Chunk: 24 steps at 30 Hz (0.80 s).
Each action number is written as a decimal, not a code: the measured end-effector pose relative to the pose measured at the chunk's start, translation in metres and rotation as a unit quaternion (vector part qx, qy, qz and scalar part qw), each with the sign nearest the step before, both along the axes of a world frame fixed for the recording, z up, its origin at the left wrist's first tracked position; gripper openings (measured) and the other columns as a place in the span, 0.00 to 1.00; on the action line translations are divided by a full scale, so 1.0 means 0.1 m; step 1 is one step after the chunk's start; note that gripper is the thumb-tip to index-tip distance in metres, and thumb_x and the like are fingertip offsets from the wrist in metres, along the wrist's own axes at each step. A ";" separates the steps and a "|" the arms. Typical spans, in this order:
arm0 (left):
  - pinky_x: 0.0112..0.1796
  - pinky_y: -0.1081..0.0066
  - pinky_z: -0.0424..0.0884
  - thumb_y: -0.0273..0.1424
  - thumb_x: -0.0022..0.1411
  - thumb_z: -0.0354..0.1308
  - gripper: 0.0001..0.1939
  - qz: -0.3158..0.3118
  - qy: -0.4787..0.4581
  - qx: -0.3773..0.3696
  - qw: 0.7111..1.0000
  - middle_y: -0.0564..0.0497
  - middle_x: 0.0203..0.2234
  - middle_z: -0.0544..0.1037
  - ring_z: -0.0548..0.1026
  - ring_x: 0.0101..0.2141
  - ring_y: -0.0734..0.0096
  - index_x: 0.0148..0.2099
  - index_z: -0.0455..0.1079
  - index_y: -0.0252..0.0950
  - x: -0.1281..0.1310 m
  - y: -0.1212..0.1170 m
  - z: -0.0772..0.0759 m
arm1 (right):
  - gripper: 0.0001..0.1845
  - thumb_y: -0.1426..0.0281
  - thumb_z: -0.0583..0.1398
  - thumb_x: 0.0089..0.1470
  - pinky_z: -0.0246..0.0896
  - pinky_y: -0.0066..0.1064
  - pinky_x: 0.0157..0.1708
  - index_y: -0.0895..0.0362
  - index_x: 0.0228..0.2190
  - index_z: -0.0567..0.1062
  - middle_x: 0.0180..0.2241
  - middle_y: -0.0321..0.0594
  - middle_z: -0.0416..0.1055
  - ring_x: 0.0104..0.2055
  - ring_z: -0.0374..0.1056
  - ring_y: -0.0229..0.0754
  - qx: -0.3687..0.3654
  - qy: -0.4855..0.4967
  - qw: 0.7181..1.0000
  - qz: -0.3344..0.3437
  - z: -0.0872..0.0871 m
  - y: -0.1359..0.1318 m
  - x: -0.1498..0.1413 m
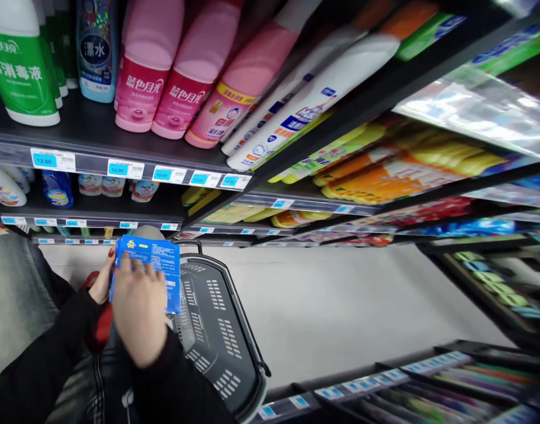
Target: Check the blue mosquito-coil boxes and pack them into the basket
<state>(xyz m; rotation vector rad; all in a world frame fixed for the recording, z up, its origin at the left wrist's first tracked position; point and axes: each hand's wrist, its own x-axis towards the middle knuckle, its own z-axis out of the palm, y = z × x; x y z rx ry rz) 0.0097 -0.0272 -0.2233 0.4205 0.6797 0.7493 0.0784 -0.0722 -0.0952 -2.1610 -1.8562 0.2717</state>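
A flat blue package [169, 268] with small printed text and a yellow logo is held low in front of my body. My left hand [102, 281] grips its left edge, and dark red nail polish shows on a finger. Across the front of the package lies my right hand [139, 312], its fingers stretched over the printed face and slightly blurred. That hand hides the package's lower left part. Just right of the package is a grey shopping basket [238, 294] with slotted walls.
Ahead, a dark shelf [88, 138] carries pink bottles [139, 94], a green-labelled white bottle [25, 76] and slanting white bottles [291, 126]. Blue price tags [126, 169] line its edge. Pale floor [331, 306] runs right towards another shelf [375, 380].
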 end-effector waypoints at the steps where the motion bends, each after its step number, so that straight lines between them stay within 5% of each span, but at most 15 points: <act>1: 0.52 0.60 0.61 0.43 0.52 0.60 0.22 0.007 0.006 0.006 1.000 0.47 0.40 0.77 0.69 0.50 0.56 0.47 0.70 0.37 0.00 0.02 -0.02 | 0.16 0.73 0.51 0.56 0.60 0.48 0.41 0.60 0.44 0.72 0.40 0.53 0.73 0.43 0.66 0.54 0.013 0.007 1.000 -0.024 -0.01 -0.03 0.18; 4: 0.50 0.61 0.62 0.42 0.49 0.63 0.28 0.020 0.022 0.042 0.999 0.48 0.42 0.76 0.71 0.47 0.56 0.51 0.67 0.38 -0.02 0.06 -0.07 | 0.18 0.65 0.51 0.56 0.56 0.47 0.48 0.59 0.44 0.71 0.46 0.52 0.69 0.48 0.62 0.52 0.111 0.115 0.973 -0.167 -0.25 -0.13 0.77; 6: 0.49 0.62 0.63 0.41 0.49 0.63 0.31 0.007 0.020 0.057 0.998 0.49 0.43 0.76 0.71 0.47 0.58 0.55 0.63 0.41 -0.04 0.06 -0.07 | 0.20 0.59 0.52 0.52 0.59 0.44 0.45 0.59 0.41 0.71 0.44 0.50 0.70 0.44 0.65 0.50 0.098 0.262 0.926 -0.252 -0.55 -0.22 1.09; 9: 0.47 0.63 0.64 0.37 0.48 0.63 0.33 -0.015 0.025 0.058 0.998 0.50 0.42 0.76 0.72 0.45 0.59 0.57 0.61 0.42 -0.05 0.06 -0.01 | 0.18 0.56 0.55 0.48 0.62 0.37 0.36 0.56 0.34 0.72 0.33 0.43 0.73 0.36 0.68 0.46 -0.026 0.492 0.833 -0.251 -1.00 -0.34 1.31; 11: 0.45 0.64 0.65 0.34 0.46 0.63 0.34 -0.023 0.025 0.046 0.998 0.51 0.40 0.77 0.73 0.43 0.59 0.57 0.61 0.42 -0.06 0.07 0.05 | 0.16 0.57 0.58 0.45 0.62 0.34 0.34 0.56 0.30 0.72 0.29 0.39 0.74 0.34 0.68 0.45 -0.054 0.544 0.804 -0.234 -1.18 -0.38 1.30; 14: 0.44 0.63 0.66 0.31 0.44 0.62 0.32 -0.023 0.014 0.015 1.000 0.51 0.37 0.78 0.74 0.41 0.59 0.55 0.63 0.41 -0.06 0.08 0.10 | 0.15 0.58 0.59 0.44 0.61 0.32 0.32 0.57 0.28 0.71 0.25 0.36 0.71 0.30 0.66 0.42 -0.049 0.545 0.805 -0.228 -1.25 -0.37 1.24; 19: 0.42 0.64 0.68 0.30 0.44 0.61 0.18 0.002 0.006 -0.079 0.997 0.49 0.33 0.80 0.76 0.36 0.60 0.41 0.71 0.35 -0.09 0.11 0.08 | 0.15 0.56 0.57 0.49 0.57 0.27 0.25 0.56 0.30 0.68 0.22 0.31 0.66 0.24 0.60 0.36 -0.052 0.528 0.826 -0.192 -1.11 -0.36 1.18; 24: 0.37 0.61 0.71 0.31 0.48 0.55 0.12 -0.057 0.008 -0.169 0.984 0.42 0.26 0.80 0.77 0.30 0.57 0.32 0.73 0.29 -0.13 0.15 0.03 | 0.14 0.56 0.52 0.52 0.60 0.30 0.28 0.54 0.30 0.65 0.26 0.36 0.69 0.28 0.65 0.40 -0.020 0.416 0.892 -0.177 -0.94 -0.45 1.10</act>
